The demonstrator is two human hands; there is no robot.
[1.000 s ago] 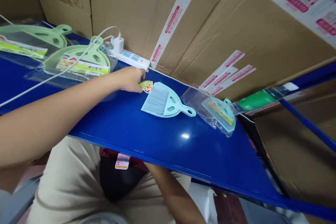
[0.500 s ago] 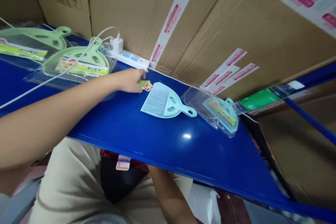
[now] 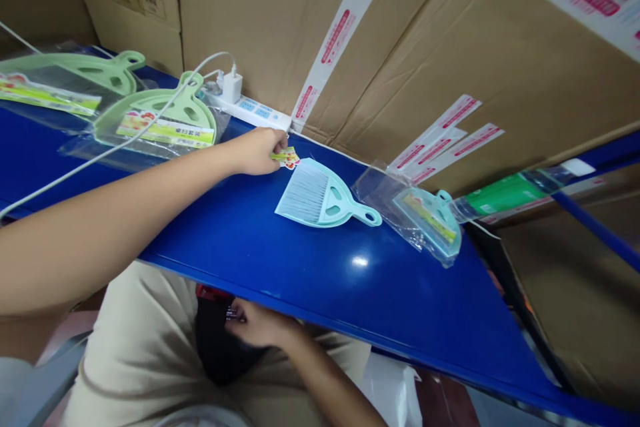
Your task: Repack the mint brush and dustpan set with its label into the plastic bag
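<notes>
Head view, down toward left hand (image 3: 257, 150), apparently tilted

The right hand (image 3: 255, 323) has come into view from under the blue table (image 3: 320, 280), and now its fingers rest on the dark bag (image 3: 215, 353) in the lap. Up top, the left hand (image 3: 257, 150) has edged the small label (image 3: 289, 159) slightly farther back, pinched at the fingertips.

The bench's (image 3: 320, 280) near strip lies bare for a hand to pass, while cardboard boxes (image 3: 450, 47) wall the back, bagged green dustpans (image 3: 155, 120) and a white cable (image 3: 75, 163) crowd the left, and a blue dustpan (image 3: 320, 197) and a bagged blue set (image 3: 430, 220) block the middle-right.
</notes>
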